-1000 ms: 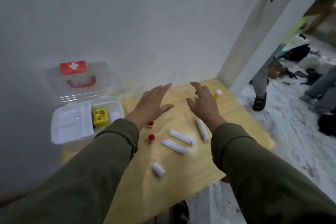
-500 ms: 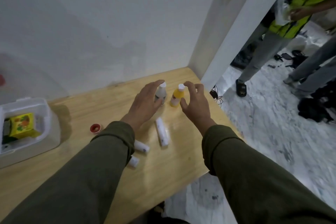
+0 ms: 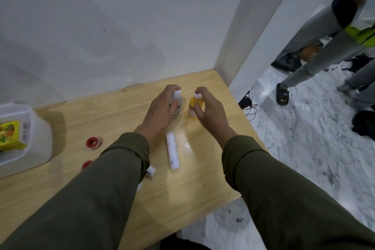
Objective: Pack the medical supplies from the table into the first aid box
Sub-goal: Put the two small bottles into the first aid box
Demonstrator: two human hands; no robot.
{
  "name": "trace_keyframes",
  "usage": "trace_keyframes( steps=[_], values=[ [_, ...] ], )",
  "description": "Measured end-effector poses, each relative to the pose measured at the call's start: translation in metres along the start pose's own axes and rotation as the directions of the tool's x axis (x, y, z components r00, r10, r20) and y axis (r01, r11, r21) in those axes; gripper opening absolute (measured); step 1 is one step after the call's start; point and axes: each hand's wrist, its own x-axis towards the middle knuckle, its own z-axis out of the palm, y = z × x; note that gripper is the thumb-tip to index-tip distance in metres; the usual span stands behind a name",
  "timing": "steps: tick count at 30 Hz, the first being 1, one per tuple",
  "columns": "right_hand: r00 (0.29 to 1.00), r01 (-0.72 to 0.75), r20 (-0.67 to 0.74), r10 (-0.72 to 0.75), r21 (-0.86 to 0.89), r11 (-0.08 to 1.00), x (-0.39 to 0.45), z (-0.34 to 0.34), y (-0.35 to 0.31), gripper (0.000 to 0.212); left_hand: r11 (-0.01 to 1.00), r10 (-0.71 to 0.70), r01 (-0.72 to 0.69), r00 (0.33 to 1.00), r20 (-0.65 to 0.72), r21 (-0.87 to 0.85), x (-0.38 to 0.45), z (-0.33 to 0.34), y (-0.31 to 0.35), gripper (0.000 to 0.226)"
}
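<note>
Two small bottles stand at the far side of the wooden table [image 3: 203, 178]. My left hand [image 3: 160, 112] curls round the white bottle [image 3: 178, 100], fingers behind it and thumb in front. My right hand [image 3: 210, 111] pinches the yellow bottle [image 3: 196, 104], index finger arched over its white cap. A white bandage roll [image 3: 173, 153] lies between my forearms. Two red tape rolls [image 3: 92, 142] [image 3: 86, 164] sit to the left. Another white roll [image 3: 151, 171] peeks from under my left sleeve. The open first aid box [image 3: 38, 128] at the left edge holds a yellow packet [image 3: 10, 135].
A white wall runs behind the table and a white pillar [image 3: 263, 36] stands at its far right corner. The table's right edge drops to a marble floor [image 3: 304, 148] with cables. People's legs [image 3: 304, 71] and dark bags are at the right.
My view has swung right, away from the box. Both hands have reached forward and closed round the two bottles, which they only hovered near before.
</note>
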Motion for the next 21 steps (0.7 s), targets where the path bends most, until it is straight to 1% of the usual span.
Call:
trace_keyframes(
  steps=[6,12,15,21],
  values=[
    [1.0,0.025,-0.008,-0.025,0.008,1.0,0.009,-0.002,-0.003,0.018,0.998,-0.022,0.02,0.999,-0.05,-0.058,0.003,0.0,0.004,0.023],
    [1.0,0.025,-0.011,-0.025,0.015,1.0,0.006,0.002,-0.017,0.017,0.997,-0.024,0.021,0.999,-0.043,-0.074,-0.003,-0.015,0.003,0.023],
    [0.999,0.015,-0.028,-0.014,0.032,0.999,0.006,0.004,-0.036,0.017,0.996,-0.032,0.026,0.997,-0.064,-0.08,-0.01,-0.034,0.002,0.022],
    [0.995,0.044,-0.097,-0.038,0.059,0.997,0.0,0.008,-0.103,0.016,0.997,0.026,-0.036,0.99,-0.137,-0.071,-0.031,-0.093,-0.002,0.021]
  ],
)
